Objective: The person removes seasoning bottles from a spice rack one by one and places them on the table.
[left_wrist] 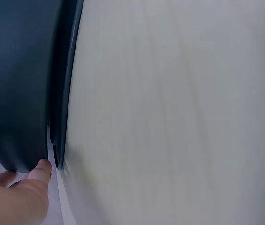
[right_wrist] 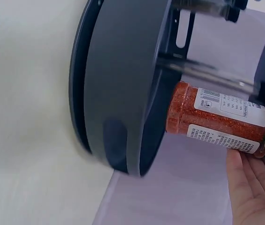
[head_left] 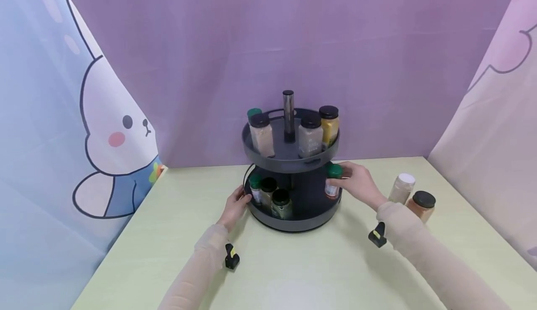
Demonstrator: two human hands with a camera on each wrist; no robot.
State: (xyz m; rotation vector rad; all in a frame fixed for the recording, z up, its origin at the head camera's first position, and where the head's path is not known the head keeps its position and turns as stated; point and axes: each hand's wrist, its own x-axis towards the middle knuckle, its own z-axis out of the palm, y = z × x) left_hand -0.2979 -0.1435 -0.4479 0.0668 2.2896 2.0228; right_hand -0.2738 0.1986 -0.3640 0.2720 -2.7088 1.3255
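The loading of the two-tier rack looks well along. Four jars (head_left: 310,141) stand on the upper tray (head_left: 289,166), and three more (head_left: 281,207) stand at the left of the lower tray (head_left: 293,226). The right hand (head_left: 358,182) grasps a green-capped red jar (right_wrist: 219,121) over the lower tray's right side — whether its base touches the floor there, I cannot tell. The left hand (head_left: 235,209) grips the lower tray's left edge. Seemingly left to place: a white-capped jar (head_left: 401,190) and an orange jar (head_left: 421,207), on the table (head_left: 272,272) at right.
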